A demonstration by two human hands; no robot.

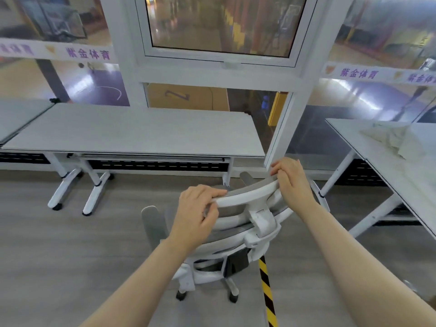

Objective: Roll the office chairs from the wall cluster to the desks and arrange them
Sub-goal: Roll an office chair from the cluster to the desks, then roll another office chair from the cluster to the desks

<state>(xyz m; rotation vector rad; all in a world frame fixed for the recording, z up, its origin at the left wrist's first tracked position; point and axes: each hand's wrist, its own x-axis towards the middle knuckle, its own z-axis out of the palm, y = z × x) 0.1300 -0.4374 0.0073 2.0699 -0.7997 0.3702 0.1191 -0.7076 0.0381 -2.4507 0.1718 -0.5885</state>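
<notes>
White glossy plastic chair frame (pixel 245 197), grey mesh cloth, matt grey desk top (pixel 141 131), wood-look floor (pixel 59 244)

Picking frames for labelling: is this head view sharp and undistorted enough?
Head view: wide-angle bend curves the desk edge and window frame; the glass shows blurry glare; both hands and the chair are fairly sharp, evenly lit.

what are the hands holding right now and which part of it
Both hands grip the office chair by the top rail of its backrest: the left hand near the left end, the right hand near the right end.
</notes>
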